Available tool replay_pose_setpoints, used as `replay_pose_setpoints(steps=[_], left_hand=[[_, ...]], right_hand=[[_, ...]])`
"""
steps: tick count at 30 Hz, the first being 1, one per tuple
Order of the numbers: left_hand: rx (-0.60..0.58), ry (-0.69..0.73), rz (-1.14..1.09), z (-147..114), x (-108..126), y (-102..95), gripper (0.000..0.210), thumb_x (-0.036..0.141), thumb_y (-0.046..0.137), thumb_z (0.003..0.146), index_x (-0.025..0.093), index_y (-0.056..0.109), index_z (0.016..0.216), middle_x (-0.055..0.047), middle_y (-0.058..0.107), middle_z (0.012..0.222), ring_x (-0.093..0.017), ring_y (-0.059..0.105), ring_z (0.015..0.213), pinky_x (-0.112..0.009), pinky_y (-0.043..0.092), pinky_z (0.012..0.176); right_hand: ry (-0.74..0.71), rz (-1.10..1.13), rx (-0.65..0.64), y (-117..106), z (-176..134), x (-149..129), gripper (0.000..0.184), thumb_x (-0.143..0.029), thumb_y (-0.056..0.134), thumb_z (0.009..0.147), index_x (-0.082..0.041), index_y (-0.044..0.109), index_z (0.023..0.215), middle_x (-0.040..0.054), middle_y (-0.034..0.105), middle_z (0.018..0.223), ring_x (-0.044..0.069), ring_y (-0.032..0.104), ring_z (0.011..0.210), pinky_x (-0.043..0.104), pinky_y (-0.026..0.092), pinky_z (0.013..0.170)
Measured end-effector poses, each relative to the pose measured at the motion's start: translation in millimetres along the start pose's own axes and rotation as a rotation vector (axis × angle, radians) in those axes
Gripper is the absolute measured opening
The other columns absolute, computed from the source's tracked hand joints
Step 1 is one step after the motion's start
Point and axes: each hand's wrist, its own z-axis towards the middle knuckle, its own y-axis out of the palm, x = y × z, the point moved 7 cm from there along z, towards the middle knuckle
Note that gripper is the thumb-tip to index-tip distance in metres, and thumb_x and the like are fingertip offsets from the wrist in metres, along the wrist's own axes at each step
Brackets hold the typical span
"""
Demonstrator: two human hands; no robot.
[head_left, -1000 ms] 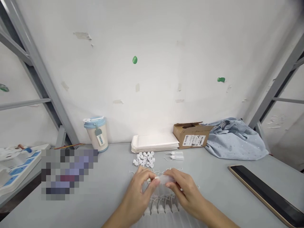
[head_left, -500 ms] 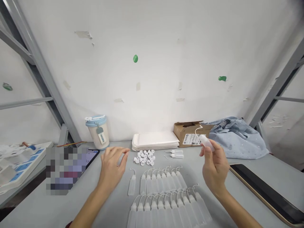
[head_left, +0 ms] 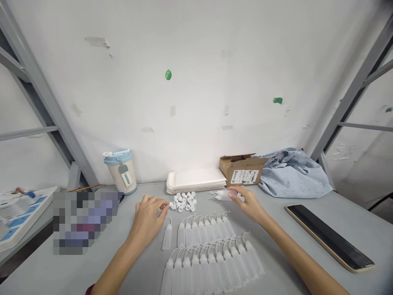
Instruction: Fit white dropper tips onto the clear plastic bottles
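Observation:
My right hand (head_left: 247,203) pinches the base end of a small translucent squeeze bottle (head_left: 229,192), which lies on its side with the other loose bottles by the box. Just left of the pile of white caps (head_left: 184,200) is my left hand (head_left: 149,215). Its thumb and forefinger come together at the pile's edge, and I cannot make out what is between them. A single upright-pointing bottle (head_left: 167,237) lies below that hand. To its right, bottles with thin curved tubes form a back row (head_left: 202,234) and a front row (head_left: 204,272).
Behind the caps are stacked white padded envelopes (head_left: 196,180), beside an open cardboard box (head_left: 242,172) and a blue cloth (head_left: 294,174). A lidded cup (head_left: 123,174) stands at the left, near a blurred-out phone (head_left: 89,223) and a power strip (head_left: 27,215). A dark phone (head_left: 330,237) lies at the right.
My right hand has brought the bottle down and leftward from the air to the loose bottles. My left hand has come slightly lower, to the edge of the caps. The view has shifted slightly.

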Motion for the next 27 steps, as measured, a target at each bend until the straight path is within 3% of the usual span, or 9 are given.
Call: replay_pose_setpoints(steps=[5, 10, 19, 27], left_hand=[[-0.035, 0.012, -0.013, -1.2, 2.4, 12.0, 0.024, 0.027, 0.043, 0.085, 0.021, 0.066, 0.084, -0.004, 0.066, 0.079, -0.026, 0.051, 0.087, -0.037, 0.035, 0.072], [-0.085, 0.056, -0.022, 0.4, 15.2, 22.9, 0.025, 0.026, 0.042, 0.087, 0.024, 0.067, 0.087, -0.004, 0.066, 0.082, -0.025, 0.051, 0.088, -0.037, 0.037, 0.072], [-0.240, 0.331, 0.030, 23.3, 59.2, 39.0, 0.024, 0.015, 0.053, 0.081, 0.026, 0.068, 0.096, -0.005, 0.062, 0.089, -0.024, 0.048, 0.094, -0.035, 0.036, 0.078], [-0.325, 0.402, 0.104, 32.5, 66.9, 53.1, 0.019, 0.017, 0.055, 0.080, 0.024, 0.068, 0.093, -0.007, 0.060, 0.088, -0.026, 0.048, 0.094, -0.038, 0.035, 0.078]], right_hand=[[-0.057, -0.054, -0.089, 14.0, -0.3, 6.9, 0.019, -0.027, 0.053, 0.080, -0.020, 0.067, 0.091, 0.0068, 0.068, 0.088, 0.025, 0.059, 0.085, 0.037, 0.047, 0.076], [-0.095, -0.131, -0.054, 18.6, 2.8, 6.3, 0.017, -0.017, 0.056, 0.076, -0.017, 0.067, 0.089, 0.0114, 0.062, 0.090, 0.027, 0.053, 0.087, 0.041, 0.044, 0.079], [-0.110, -0.163, -0.099, 11.5, 1.5, -4.9, 0.012, -0.014, 0.056, 0.077, -0.017, 0.064, 0.085, 0.0086, 0.062, 0.088, 0.024, 0.054, 0.087, 0.035, 0.045, 0.076], [-0.081, -0.166, -0.209, 14.1, -0.2, -8.1, 0.018, -0.008, 0.051, 0.077, -0.017, 0.067, 0.075, 0.0063, 0.064, 0.078, 0.022, 0.057, 0.081, 0.031, 0.044, 0.072]])
